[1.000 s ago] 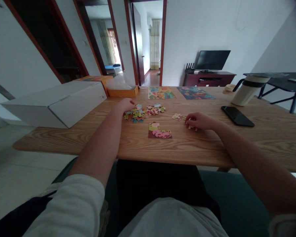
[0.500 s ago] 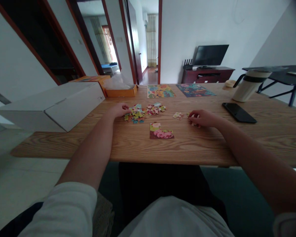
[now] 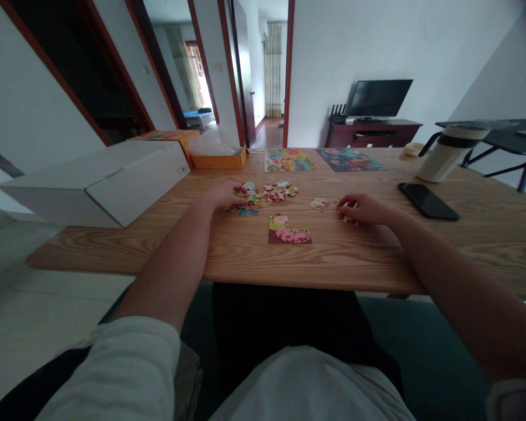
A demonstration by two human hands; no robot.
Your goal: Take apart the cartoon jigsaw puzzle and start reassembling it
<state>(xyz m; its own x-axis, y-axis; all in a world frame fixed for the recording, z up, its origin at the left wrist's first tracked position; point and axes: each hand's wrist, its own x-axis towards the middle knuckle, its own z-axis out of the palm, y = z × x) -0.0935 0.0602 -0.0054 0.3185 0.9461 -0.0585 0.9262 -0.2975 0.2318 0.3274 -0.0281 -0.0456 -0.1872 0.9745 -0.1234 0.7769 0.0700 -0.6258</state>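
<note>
The left hand (image 3: 223, 195) rests open on a heap of jigsaw pieces (image 3: 248, 211), while the right hand (image 3: 363, 209) pinches a small jigsaw piece (image 3: 348, 217) on the wooden tabletop (image 3: 355, 257).

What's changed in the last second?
The left hand slid onto the loose puzzle pieces, now covering part of the pile. The right hand shifted only slightly, beside a small joined cluster. The part-built puzzle, phone and tumbler stayed put.

The head-worn camera looks forward and down from just above the person's chest (image 3: 307, 386), close over the near edge of the wooden table (image 3: 359, 263) at 6 o'clock. Its wide view runs past the table to a far doorway (image 3: 269, 76) at 12 o'clock.
</note>
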